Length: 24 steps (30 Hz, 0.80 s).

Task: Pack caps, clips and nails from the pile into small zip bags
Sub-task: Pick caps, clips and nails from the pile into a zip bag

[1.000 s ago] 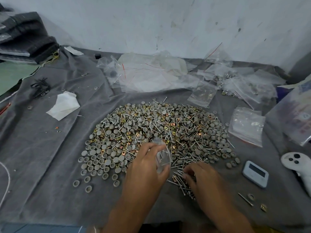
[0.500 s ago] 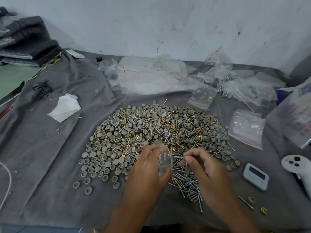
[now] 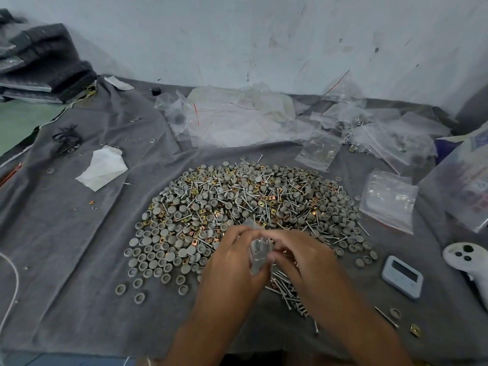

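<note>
Above the near edge of the pile (image 3: 245, 207), your left hand (image 3: 232, 265) grips a small zip bag (image 3: 260, 250) while your right hand (image 3: 301, 262) pinches its mouth — thin, limp, slippery film, best held at the rim.

Pile (image 3: 250, 204) mid-cloth; zip bags (image 3: 237, 120) behind, tissue (image 3: 101, 169) left, timer (image 3: 402, 276) right.
</note>
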Each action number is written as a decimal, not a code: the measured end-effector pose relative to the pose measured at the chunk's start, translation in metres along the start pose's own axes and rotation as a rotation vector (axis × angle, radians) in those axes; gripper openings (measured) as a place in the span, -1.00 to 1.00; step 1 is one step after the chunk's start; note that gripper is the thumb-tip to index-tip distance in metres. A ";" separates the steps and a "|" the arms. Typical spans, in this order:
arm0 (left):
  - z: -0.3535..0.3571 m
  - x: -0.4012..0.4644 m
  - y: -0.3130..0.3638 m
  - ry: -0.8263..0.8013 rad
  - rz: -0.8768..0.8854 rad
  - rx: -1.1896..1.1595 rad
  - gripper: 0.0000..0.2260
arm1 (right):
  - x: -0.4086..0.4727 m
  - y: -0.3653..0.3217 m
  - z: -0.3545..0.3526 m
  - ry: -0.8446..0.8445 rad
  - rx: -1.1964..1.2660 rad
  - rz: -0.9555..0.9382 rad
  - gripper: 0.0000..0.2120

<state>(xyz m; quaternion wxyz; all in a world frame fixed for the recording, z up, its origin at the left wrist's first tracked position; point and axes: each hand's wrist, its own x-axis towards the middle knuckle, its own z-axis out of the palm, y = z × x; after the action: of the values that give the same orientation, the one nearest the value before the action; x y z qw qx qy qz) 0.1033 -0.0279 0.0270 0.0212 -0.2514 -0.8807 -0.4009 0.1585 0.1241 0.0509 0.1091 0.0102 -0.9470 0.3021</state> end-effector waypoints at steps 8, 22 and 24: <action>0.000 0.000 -0.002 0.000 -0.022 -0.015 -0.57 | 0.004 -0.004 0.002 0.104 0.025 -0.005 -0.83; 0.003 -0.003 -0.006 -0.004 -0.033 -0.031 -0.58 | -0.015 0.052 0.018 -0.300 -0.371 0.321 -0.58; 0.004 -0.003 -0.006 -0.006 -0.033 -0.037 -0.57 | -0.017 0.055 0.022 -0.253 -0.361 0.306 -0.65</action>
<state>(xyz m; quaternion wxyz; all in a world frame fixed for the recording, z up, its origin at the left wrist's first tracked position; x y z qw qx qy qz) 0.1037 -0.0296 0.0192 0.0075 -0.2382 -0.8773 -0.4166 0.1657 0.1557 -0.0019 -0.0572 -0.1150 -0.9821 0.1375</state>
